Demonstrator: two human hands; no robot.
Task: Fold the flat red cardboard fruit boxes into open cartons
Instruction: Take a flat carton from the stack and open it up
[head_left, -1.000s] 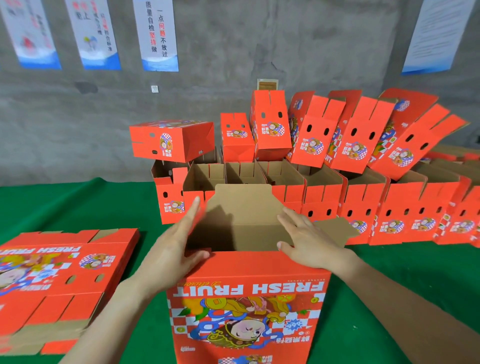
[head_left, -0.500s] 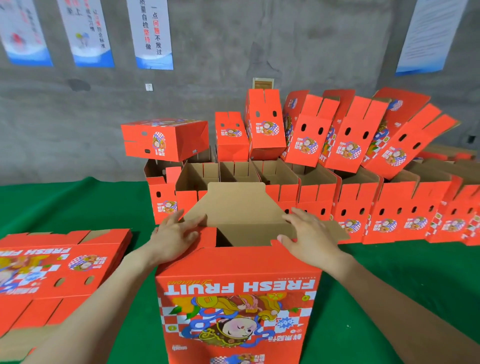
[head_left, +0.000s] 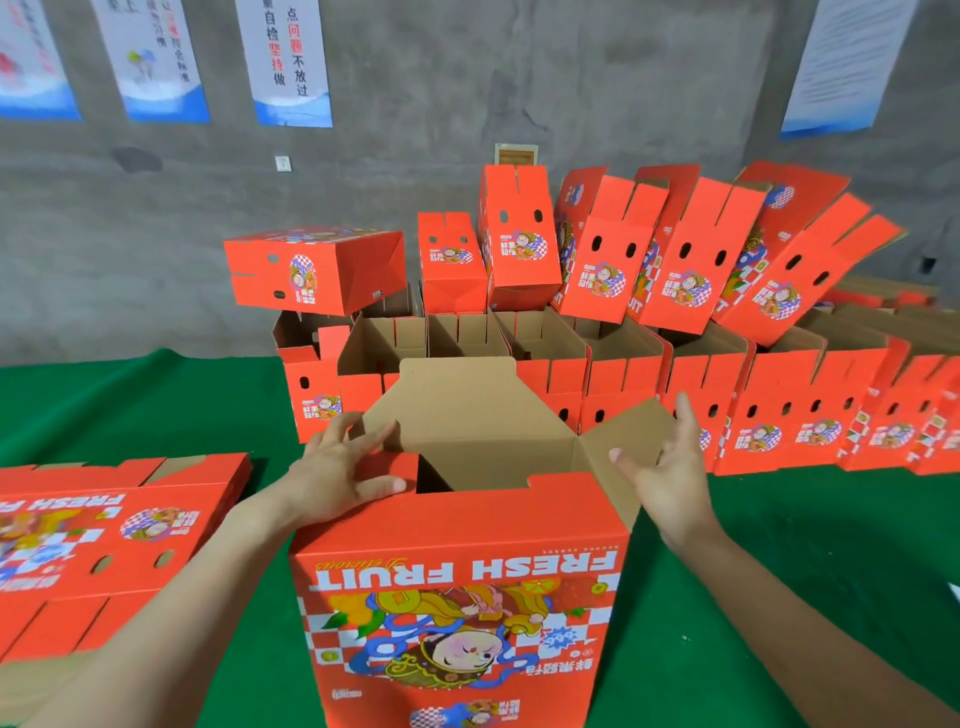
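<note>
Folding step: carton stood at 6 o'clock, end flaps part-folded.
Left hand: grip flat, pressed on red flap.
Right hand: grip spread open against brown flap.
Next: brown flap likely needed pushing inward.

green tablecloth | grey wall | blue-edged posters | wall switch
</note>
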